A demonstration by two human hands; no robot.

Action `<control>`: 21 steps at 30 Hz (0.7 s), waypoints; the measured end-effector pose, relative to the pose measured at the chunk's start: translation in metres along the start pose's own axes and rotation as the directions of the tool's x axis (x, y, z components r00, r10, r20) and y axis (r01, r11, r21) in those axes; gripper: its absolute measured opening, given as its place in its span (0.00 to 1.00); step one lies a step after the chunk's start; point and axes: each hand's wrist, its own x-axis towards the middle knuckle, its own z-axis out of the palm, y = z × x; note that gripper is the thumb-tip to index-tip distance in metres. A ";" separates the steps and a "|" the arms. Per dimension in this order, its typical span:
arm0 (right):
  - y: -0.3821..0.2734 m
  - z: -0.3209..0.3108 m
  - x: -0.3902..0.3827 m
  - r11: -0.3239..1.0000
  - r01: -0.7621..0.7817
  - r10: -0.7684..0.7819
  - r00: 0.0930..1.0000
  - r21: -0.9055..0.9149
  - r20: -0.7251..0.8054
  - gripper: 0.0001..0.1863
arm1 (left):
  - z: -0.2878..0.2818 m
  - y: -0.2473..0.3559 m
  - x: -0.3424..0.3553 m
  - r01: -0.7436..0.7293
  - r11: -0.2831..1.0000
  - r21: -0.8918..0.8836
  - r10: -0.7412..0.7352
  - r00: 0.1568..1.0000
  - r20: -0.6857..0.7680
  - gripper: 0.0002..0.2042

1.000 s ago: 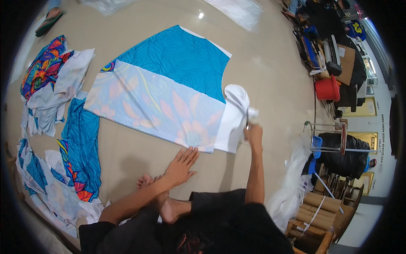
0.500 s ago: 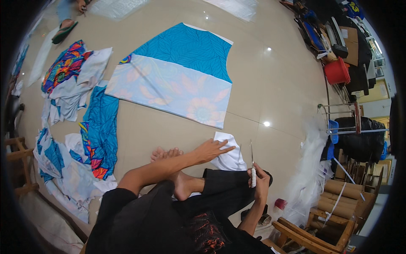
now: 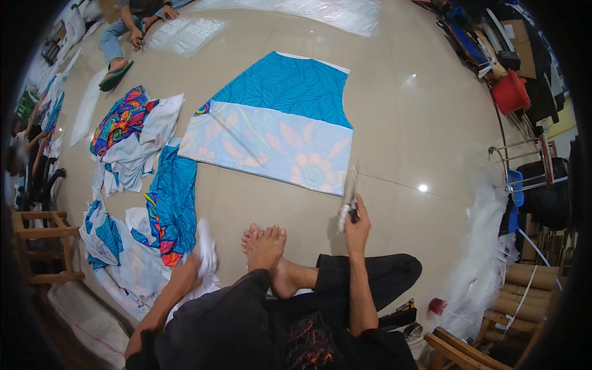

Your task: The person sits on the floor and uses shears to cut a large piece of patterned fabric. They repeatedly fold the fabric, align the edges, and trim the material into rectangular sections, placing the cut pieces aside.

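Note:
My right hand [image 3: 357,225] grips long scissors [image 3: 343,216] with a white-wrapped handle, their blurred blades pointing up toward a large cut fabric panel [image 3: 271,148], teal above and pale floral below, lying flat on the tiled floor. My left hand [image 3: 185,271], smeared by motion, is at a white cloth piece [image 3: 206,243] low on the left, its fingers unclear. Beside it lie a long teal piece [image 3: 176,203] with colourful edging and a crumpled heap of multicoloured and white cut pieces [image 3: 120,126]. My bare feet [image 3: 265,253] rest between my hands.
Another person [image 3: 123,43] sits at upper left near clear plastic sheets [image 3: 185,34]. A wooden stool [image 3: 46,243] stands at left. Along the right are a red bucket [image 3: 510,92], metal frames, brown cardboard rolls [image 3: 524,290] and crumpled translucent plastic [image 3: 468,271].
The white piece has left the large panel and moved down and left with my left hand. My right hand with the scissors dropped, then rose and shifted left. More of the other person shows.

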 end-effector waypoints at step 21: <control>0.053 -0.188 0.139 0.702 0.071 -0.356 0.897 -0.709 -0.263 0.28 | -0.058 0.134 0.187 -0.635 0.734 -0.238 0.571 0.768 -0.290 0.27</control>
